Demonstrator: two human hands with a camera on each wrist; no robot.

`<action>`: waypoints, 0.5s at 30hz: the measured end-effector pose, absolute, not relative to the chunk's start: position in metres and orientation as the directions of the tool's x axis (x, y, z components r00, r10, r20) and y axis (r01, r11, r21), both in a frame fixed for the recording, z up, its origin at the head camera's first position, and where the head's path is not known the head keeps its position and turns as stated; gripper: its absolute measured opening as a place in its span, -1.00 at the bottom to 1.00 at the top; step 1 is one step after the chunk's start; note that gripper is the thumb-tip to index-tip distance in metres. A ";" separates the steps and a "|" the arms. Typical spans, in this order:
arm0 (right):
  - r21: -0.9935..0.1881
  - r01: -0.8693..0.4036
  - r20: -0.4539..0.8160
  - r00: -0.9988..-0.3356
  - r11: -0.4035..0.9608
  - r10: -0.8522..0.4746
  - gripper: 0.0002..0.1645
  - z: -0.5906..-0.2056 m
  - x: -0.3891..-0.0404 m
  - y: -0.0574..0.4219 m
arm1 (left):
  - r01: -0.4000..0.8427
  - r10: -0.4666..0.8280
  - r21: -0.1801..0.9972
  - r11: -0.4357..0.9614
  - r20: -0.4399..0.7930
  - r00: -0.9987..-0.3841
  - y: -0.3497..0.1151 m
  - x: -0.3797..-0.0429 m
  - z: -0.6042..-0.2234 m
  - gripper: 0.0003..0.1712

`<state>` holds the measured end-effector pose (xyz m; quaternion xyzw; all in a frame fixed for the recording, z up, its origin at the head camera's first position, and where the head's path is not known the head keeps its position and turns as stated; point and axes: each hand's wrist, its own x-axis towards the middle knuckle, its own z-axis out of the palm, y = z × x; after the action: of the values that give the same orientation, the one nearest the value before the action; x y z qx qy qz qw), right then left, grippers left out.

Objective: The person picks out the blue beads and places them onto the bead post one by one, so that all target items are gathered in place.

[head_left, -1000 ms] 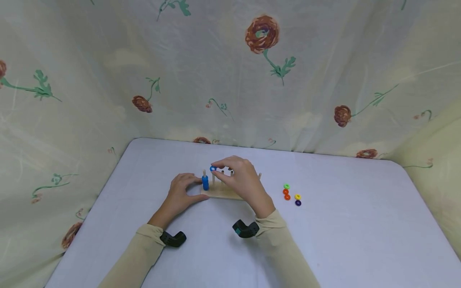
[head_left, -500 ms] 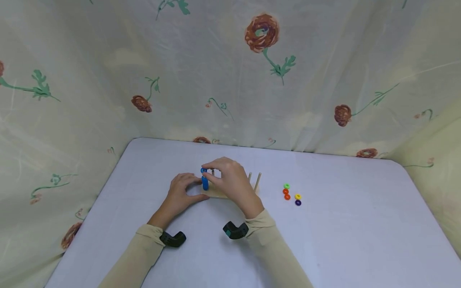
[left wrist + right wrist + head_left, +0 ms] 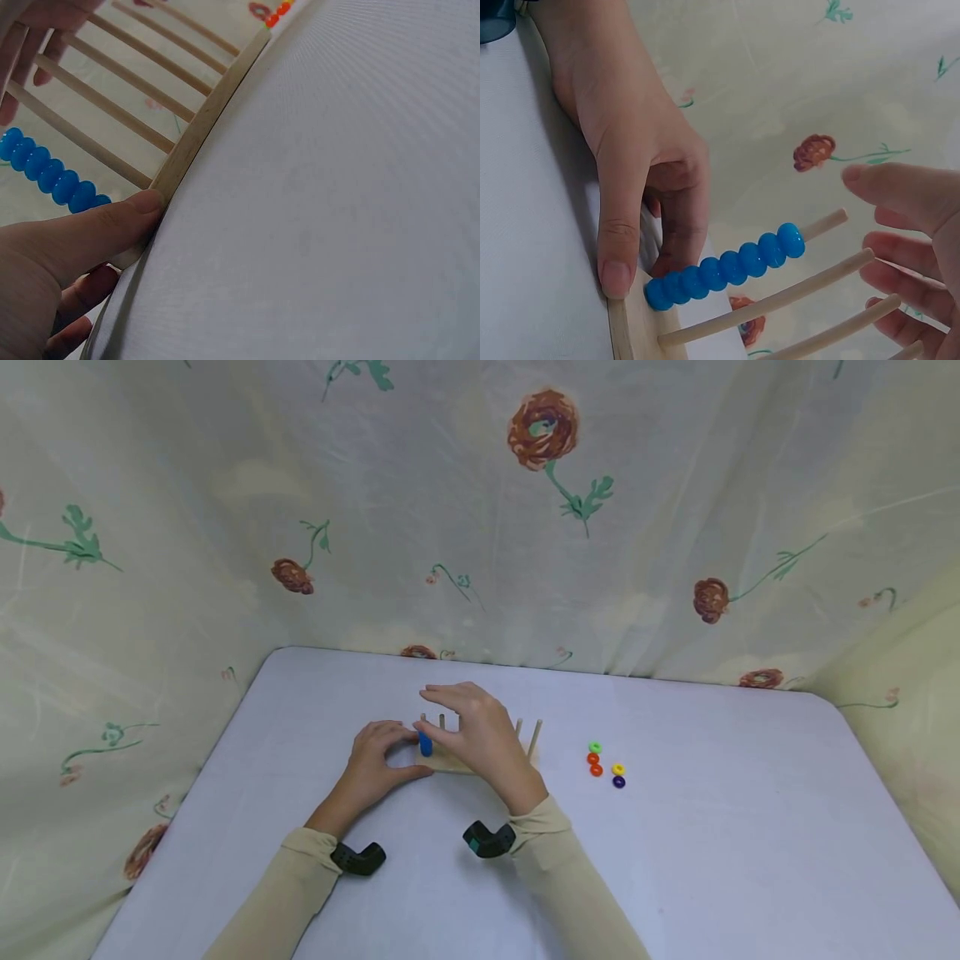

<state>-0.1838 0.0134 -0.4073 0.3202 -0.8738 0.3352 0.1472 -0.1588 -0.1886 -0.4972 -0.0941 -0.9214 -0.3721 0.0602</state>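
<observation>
A wooden peg stand (image 3: 452, 765) with a row of upright pegs sits on the table. Its left-end peg carries a stack of several blue rings (image 3: 729, 270), the peg's tip showing above the top one. My left hand (image 3: 372, 758) grips the left end of the stand, thumb on the front edge and fingers behind. Over the pegs hovers my right hand (image 3: 483, 739), thumb and fingers spread apart, holding nothing, close to the tip of the ringed peg. In the left wrist view, the other visible pegs (image 3: 112, 105) are bare.
To the right of the stand lie loose rings on the white table (image 3: 720, 827): a green ring (image 3: 595, 747), two orange rings (image 3: 593, 759), a yellow ring (image 3: 618, 769) and a dark purple ring (image 3: 618, 782). A flowered cloth (image 3: 420, 527) hangs behind the table.
My right hand moved left with a blue ring, brought it over the left-end peg and let go; the ring now sits on the stack. My left hand stayed on the stand.
</observation>
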 end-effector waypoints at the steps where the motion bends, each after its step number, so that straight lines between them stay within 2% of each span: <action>1: -0.492 -0.662 0.477 -0.748 0.565 -0.460 -0.48 -0.407 -0.184 0.014 | 0.219 0.129 0.675 0.704 0.182 -0.975 -0.188 -0.159 -0.497 -0.35; 15: -0.486 -0.658 0.488 -0.750 0.575 -0.446 -0.39 -0.406 -0.181 0.034 | 0.213 0.127 0.667 0.714 0.176 -0.976 -0.187 -0.159 -0.500 -0.36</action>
<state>-0.1811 0.0345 -0.4056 0.3160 -0.8731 0.3357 0.1582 -0.1586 -0.1875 -0.5000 -0.0919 -0.9240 -0.3666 0.0588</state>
